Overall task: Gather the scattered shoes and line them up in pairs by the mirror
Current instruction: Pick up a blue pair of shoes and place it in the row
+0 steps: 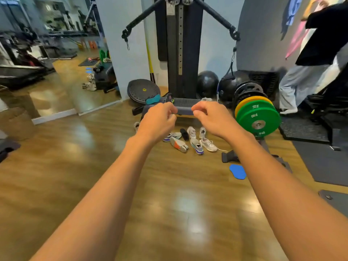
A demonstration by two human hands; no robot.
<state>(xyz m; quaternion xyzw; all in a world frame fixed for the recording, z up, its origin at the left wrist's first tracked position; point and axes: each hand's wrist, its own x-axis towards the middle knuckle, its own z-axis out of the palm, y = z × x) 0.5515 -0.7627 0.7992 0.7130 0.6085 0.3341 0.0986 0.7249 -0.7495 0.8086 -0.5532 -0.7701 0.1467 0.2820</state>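
Note:
Several shoes lie scattered on the wooden floor ahead: a white sneaker with an orange sole (pixel 178 144) on its side, a white and purple one (pixel 197 146), a pale grey one (pixel 208 144), a black one (pixel 184 134), and more behind them (pixel 191 131). Another white shoe (pixel 206 99) rests on the cable machine's base. The mirror (pixel 56 59) covers the wall at left. My left hand (pixel 160 119) and my right hand (pixel 211 117) are stretched out in front of me above the shoes, fingers curled loosely, holding nothing.
A cable machine (pixel 178 53) stands behind the shoes. Green weight plates (pixel 258 121) sit on a rack at right. A blue insole (pixel 237 171) lies on the floor. A balance disc (pixel 142 90) and black balls (pixel 207 83) are at the wall. A person (pixel 310 72) stands far right.

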